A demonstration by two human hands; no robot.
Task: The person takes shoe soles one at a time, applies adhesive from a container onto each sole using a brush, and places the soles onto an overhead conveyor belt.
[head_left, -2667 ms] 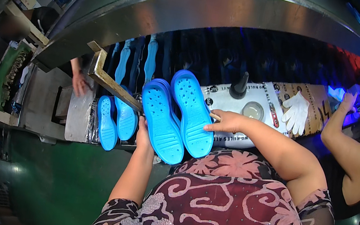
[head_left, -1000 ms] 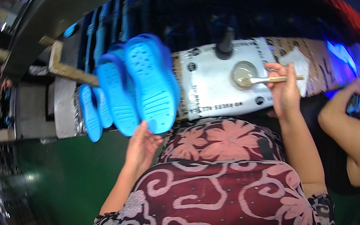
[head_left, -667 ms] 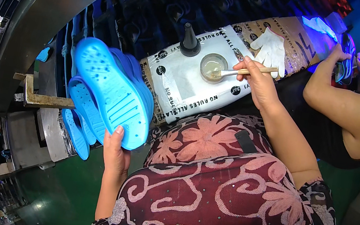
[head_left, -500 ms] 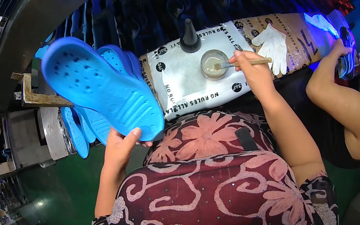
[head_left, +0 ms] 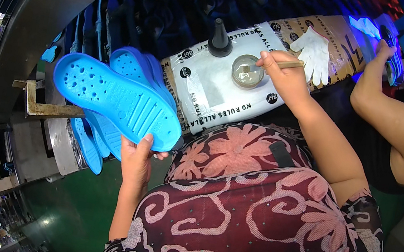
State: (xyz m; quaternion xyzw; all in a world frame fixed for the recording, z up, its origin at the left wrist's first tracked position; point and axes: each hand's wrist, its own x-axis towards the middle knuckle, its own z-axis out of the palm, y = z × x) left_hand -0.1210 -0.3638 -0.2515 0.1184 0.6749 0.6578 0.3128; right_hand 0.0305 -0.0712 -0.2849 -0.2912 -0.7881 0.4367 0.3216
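A blue shoe sole (head_left: 110, 97) with holes at its wide end and ridges at the other lies in my left hand (head_left: 137, 160). My thumb presses on its narrow end, fingers underneath. My right hand (head_left: 286, 78) grips a brush (head_left: 291, 64) by its wooden handle; its bristle end dips into a small clear cup (head_left: 247, 75) of cloudy liquid. The cup stands on a plastic-wrapped white package (head_left: 211, 101). Behind the cup, a black cone-shaped nozzle or bottle (head_left: 220, 41) stands upright. More blue soles (head_left: 132, 63) are stacked behind the held one.
A white glove (head_left: 312, 56) lies on the wrapped brown cardboard to the right. Beyond it, a co-worker's arm (head_left: 393, 115) reaches to something under blue light. A curved metal frame (head_left: 35, 7) and a rusty bracket (head_left: 47, 110) stand at left. Other blue soles (head_left: 85, 144) hang below the bracket.
The sole in my left hand has tilted and dropped a little, its ridged face now plainer to see. The brush has gone deeper into the cup. The whole view has shifted slightly.
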